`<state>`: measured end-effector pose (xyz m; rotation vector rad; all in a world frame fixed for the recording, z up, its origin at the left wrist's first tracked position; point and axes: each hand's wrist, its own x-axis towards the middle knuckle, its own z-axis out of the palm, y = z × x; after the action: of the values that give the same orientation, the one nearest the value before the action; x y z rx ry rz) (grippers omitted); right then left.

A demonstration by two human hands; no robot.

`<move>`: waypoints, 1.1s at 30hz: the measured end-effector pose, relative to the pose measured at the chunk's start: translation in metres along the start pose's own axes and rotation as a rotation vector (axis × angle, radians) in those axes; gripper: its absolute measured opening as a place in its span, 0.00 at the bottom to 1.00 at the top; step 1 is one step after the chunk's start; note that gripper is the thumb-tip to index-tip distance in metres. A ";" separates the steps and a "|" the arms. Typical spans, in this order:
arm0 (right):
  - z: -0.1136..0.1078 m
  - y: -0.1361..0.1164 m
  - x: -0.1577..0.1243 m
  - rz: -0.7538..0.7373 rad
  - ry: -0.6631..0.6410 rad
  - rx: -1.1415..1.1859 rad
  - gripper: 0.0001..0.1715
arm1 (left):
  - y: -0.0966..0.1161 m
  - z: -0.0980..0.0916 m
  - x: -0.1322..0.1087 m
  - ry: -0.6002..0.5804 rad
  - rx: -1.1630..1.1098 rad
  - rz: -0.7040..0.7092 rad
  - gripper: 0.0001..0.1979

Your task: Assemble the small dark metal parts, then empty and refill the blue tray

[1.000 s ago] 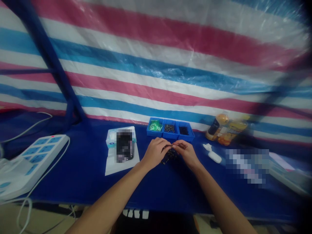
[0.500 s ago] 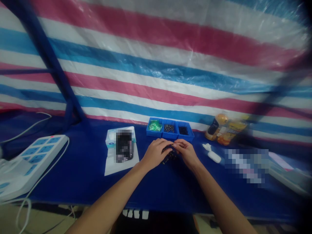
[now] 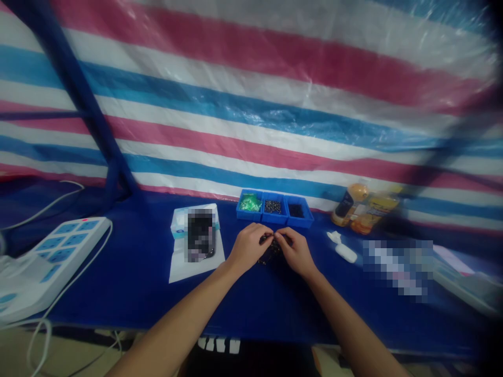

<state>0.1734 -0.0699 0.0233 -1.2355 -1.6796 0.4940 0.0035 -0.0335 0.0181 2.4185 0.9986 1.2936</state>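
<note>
My left hand (image 3: 249, 247) and my right hand (image 3: 295, 252) meet over the blue table (image 3: 137, 283), fingertips pinched together. Between them they hold a small dark beaded piece (image 3: 269, 252) that hangs down toward the cloth; its detail is too small to make out. Just behind the hands stand three blue bins (image 3: 275, 208): the left one holds green bits, the middle one dark beads, the right one black bits.
A white box with a dark blurred item (image 3: 198, 235) lies left of the hands. A white power strip (image 3: 43, 262) with cables sits at the far left. Two bottles (image 3: 361, 208) and a small white tool (image 3: 342, 248) lie to the right. A striped tarp hangs behind.
My right hand has slid a little left, closer to the left hand. The beaded piece stays pinched between both hands.
</note>
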 end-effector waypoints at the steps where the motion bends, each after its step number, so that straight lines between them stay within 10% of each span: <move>1: 0.000 0.001 0.000 0.016 -0.005 0.024 0.16 | 0.001 -0.001 0.000 -0.002 0.003 0.001 0.04; 16: -0.006 0.021 0.014 0.307 -0.008 0.406 0.31 | 0.010 -0.007 0.003 -0.019 0.055 -0.096 0.07; 24: -0.009 0.029 0.006 0.048 -0.089 -0.285 0.13 | -0.003 -0.002 -0.002 -0.135 0.213 -0.164 0.10; 33: -0.005 0.038 0.021 0.123 -0.110 -0.392 0.14 | -0.009 0.001 -0.007 -0.250 0.342 -0.199 0.13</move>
<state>0.1960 -0.0367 0.0058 -1.6263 -1.8591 0.3173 -0.0021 -0.0314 0.0089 2.5545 1.4355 0.7833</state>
